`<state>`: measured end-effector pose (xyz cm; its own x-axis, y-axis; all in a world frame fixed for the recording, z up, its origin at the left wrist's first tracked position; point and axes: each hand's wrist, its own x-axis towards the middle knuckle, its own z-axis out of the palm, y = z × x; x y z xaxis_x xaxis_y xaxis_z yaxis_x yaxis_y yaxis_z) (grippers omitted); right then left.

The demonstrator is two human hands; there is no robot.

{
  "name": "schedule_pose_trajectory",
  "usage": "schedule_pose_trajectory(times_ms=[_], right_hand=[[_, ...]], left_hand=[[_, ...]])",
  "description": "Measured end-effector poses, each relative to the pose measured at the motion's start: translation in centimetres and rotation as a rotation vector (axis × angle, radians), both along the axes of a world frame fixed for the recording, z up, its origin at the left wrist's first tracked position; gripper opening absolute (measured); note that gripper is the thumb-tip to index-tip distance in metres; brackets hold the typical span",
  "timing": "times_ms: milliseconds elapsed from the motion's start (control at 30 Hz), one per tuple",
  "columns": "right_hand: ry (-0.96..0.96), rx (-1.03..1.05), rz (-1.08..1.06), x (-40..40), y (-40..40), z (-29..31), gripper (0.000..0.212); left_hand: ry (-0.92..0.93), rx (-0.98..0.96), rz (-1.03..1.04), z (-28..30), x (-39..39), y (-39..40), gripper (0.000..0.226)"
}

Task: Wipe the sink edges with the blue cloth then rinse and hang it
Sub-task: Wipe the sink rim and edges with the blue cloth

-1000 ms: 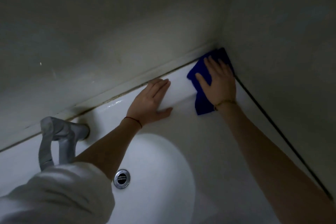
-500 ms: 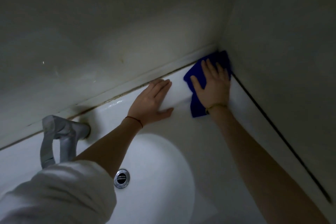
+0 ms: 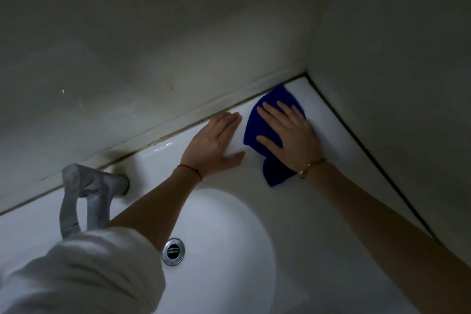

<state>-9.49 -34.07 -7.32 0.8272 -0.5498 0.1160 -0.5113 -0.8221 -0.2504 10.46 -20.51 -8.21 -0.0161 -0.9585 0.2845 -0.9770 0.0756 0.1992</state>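
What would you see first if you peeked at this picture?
The bright blue cloth jumps out, spread on the white sink edge near the back corner, with the right hand pressed flat on it. Just beside it, the left hand lies flat on the same edge. Nearer the camera sit the round basin's shiny drain and the grey tap at the left.

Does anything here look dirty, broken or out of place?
Yes: the seam where the sink meets the back wall looks dark and grimy, worst behind the tap. Nothing looks broken or spilled.
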Motion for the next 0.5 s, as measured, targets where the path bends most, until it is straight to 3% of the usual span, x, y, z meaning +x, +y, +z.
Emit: schedule_pose_trajectory(times_ms=[67,200,367,433,500], right_hand=[[-0.003,-0.013,-0.031,-0.6,-2.1,0.1,0.065],[-0.074,0.044,-0.396,0.9,-2.7,0.1,0.064],[-0.019,0.013,-0.027,1.5,0.7,-0.2,0.062],[-0.016,0.007,-0.038,0.8,-1.4,-0.1,0.062],[-0.037,0.035,-0.178,0.5,-3.1,0.0,0.063]], left_hand=[[0.002,-0.006,-0.001,-0.1,0.0,0.0,0.078],[-0.004,-0.004,0.004,0.1,0.1,0.0,0.079],[-0.016,0.007,0.002,0.0,0.0,0.0,0.077],[-0.017,0.016,0.000,0.0,0.1,0.0,0.078],[-0.006,0.025,0.014,0.0,0.0,0.0,0.080]])
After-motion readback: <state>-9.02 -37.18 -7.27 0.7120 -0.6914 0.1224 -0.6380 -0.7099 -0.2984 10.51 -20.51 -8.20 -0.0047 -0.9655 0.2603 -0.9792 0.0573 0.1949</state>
